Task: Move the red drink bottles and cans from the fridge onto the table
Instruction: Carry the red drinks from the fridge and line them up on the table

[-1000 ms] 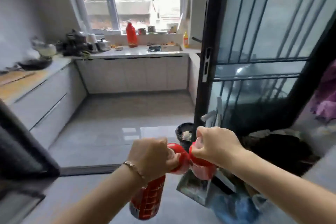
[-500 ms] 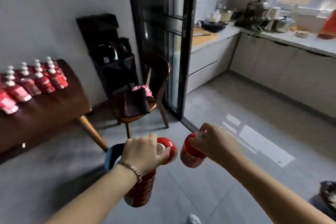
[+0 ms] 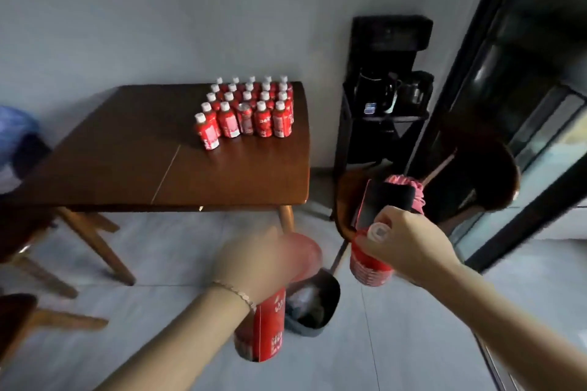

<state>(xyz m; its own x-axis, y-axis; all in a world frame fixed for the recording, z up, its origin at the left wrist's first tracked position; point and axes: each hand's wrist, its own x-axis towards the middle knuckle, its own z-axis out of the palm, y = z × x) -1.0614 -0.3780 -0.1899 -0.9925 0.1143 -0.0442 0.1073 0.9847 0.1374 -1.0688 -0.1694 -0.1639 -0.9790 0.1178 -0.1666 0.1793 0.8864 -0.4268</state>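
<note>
My left hand (image 3: 254,260) grips a red drink bottle (image 3: 263,330) by its neck, the body hanging down below my wrist. In my right hand (image 3: 409,251) hangs a second red bottle (image 3: 370,267), pinched near its white cap. Both are held over the floor, in front of the brown wooden table (image 3: 158,168). Several red bottles with white caps (image 3: 251,111) stand in rows at the table's far right corner, with one red can among them in the front row.
A wooden chair (image 3: 470,187) with a dark pouch and pink cloth on its seat stands right of the table. Behind it is a black stand with kettles (image 3: 386,92). A dustpan (image 3: 314,305) lies on the floor below my hands. A dark glass door frame (image 3: 524,105) is at right.
The view has swung left from the kitchen doorway to face the table. Both hands keep their bottles and have come closer to the table.
</note>
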